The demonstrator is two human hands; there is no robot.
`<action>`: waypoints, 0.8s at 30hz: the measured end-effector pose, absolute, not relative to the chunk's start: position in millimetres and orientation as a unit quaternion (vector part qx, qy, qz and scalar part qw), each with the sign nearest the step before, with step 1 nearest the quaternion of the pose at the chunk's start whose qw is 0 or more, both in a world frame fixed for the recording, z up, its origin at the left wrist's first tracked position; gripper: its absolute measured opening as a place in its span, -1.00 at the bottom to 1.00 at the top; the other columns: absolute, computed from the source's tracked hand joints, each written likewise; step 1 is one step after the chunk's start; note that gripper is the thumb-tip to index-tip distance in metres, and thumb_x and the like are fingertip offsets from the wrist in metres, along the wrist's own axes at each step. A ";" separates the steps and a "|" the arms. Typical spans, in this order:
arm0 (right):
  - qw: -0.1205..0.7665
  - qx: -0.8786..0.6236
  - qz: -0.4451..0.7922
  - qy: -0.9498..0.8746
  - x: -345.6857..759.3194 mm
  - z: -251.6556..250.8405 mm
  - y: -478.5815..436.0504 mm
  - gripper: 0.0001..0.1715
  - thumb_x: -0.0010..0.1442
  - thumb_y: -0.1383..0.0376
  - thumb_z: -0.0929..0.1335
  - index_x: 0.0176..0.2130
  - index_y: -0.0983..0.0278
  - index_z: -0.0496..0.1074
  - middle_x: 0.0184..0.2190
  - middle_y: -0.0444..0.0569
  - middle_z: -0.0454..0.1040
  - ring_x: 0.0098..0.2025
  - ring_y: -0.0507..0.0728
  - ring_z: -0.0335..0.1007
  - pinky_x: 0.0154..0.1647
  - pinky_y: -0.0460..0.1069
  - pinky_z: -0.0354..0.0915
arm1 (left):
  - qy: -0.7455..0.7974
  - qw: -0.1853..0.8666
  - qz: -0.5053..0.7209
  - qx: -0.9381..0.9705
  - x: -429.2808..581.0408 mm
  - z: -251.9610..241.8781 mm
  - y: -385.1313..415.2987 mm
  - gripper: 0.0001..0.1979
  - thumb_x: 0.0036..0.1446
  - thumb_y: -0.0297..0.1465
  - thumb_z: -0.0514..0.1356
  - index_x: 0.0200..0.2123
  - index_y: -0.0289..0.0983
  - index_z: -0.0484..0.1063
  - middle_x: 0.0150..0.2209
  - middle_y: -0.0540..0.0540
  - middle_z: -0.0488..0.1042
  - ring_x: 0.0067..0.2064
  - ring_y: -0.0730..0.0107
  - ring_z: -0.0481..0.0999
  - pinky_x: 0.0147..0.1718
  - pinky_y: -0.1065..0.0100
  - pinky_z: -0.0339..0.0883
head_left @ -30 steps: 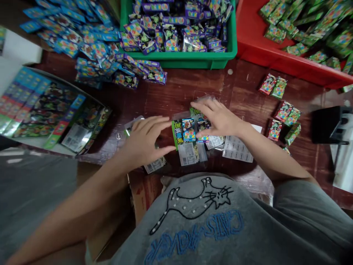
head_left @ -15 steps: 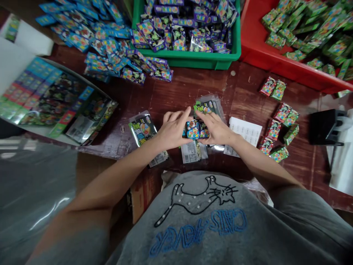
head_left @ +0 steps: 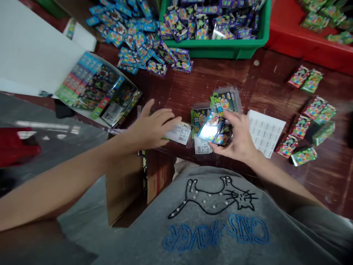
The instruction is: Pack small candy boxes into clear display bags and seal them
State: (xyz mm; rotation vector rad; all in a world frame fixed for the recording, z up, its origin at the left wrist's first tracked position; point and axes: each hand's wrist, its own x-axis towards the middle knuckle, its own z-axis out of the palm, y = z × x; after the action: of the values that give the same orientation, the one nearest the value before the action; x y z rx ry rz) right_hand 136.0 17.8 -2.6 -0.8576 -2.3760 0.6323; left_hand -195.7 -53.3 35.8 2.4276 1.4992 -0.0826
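Now, at your nine o'clock an open display carton (head_left: pixel 96 88) lies on the bench (head_left: pixel 209 73), filled with rows of packs. At eleven o'clock a heap of blue packets (head_left: pixel 132 33) spills across the wood.

Your left hand (head_left: pixel 150 129) lies palm down just left of centre. Its fingers (head_left: pixel 168 119) are stretched out nearly flat and clasp nothing. The tips rest on a flat bagged packet (head_left: pixel 180 133) whose white barcode label faces up.

Just beside it, at centre, your right hand (head_left: pixel 242 141) is curled around a small stack of glossy packets (head_left: pixel 215 129), thumb on the near edge and the other digits over the far edge. Whether the stack clears the bench, I cannot tell. Beyond it, towards twelve o'clock, lie clear sleeves (head_left: pixel 224 100) with packs inside.

I judge these packets light, thin and slick. Film slides on film, so the stack can fan out. Pinch squarely across opposite edges rather than by one corner, and press gently, since the contents may crush.

At three o'clock sits a white label sheet (head_left: pixel 266 132), then loose red and green packets (head_left: pixel 311 110). A green crate (head_left: pixel 237 51) stands at twelve o'clock and a red crate (head_left: pixel 292 36) at one.
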 end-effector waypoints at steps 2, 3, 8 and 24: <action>0.254 -0.379 0.191 -0.869 138.0 -3.2 8.6 0.11 0.27 -0.15 0.40 0.56 0.08 -0.04 0.28 0.24 0.35 0.28 0.55 0.23 0.30 0.53 0.14 | 0.555 0.116 -0.009 0.824 -183.5 35.1 -60.7 -0.17 0.17 -0.28 0.37 0.46 -0.32 0.23 0.33 -0.39 0.42 0.33 -0.28 0.43 0.44 -0.33 -0.01; 0.238 -0.390 0.179 -0.871 139.9 -3.6 6.2 0.06 0.28 -0.16 0.39 0.55 0.07 0.00 0.28 0.23 0.36 0.28 0.56 0.22 0.31 0.54 0.12 | 0.566 0.114 0.005 0.817 -178.5 33.3 -64.4 -0.11 0.14 -0.20 0.40 0.46 -0.33 0.21 0.32 -0.42 0.42 0.30 -0.30 0.45 0.39 -0.27 0.13; 0.152 -0.318 0.184 -0.918 150.7 -1.6 7.6 -0.03 0.27 -0.10 0.41 0.49 0.12 0.15 0.26 0.17 0.43 0.23 0.49 0.25 0.36 0.47 0.10 | 0.586 0.111 0.049 0.801 -162.4 19.1 -72.0 -0.08 0.13 -0.14 0.40 0.48 -0.22 0.18 0.29 -0.36 0.44 0.26 -0.26 0.45 0.25 -0.12 0.32; 0.102 -0.191 0.280 -0.935 178.8 -56.8 83.1 0.08 0.23 -0.24 0.48 0.49 0.14 0.18 0.36 0.16 0.46 0.51 0.45 0.16 0.58 0.57 -0.42 | 0.592 0.187 0.074 0.780 -140.6 -40.1 -51.3 -0.09 0.13 -0.10 0.38 0.47 -0.22 0.20 0.29 -0.33 0.38 0.25 -0.24 0.35 0.25 -0.15 0.25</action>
State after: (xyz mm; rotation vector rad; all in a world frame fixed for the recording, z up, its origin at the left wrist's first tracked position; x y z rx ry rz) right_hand 178.8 83.1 -56.8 -0.5640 -2.7618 0.8254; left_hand -140.6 -51.3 -40.1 2.1964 1.6661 0.2096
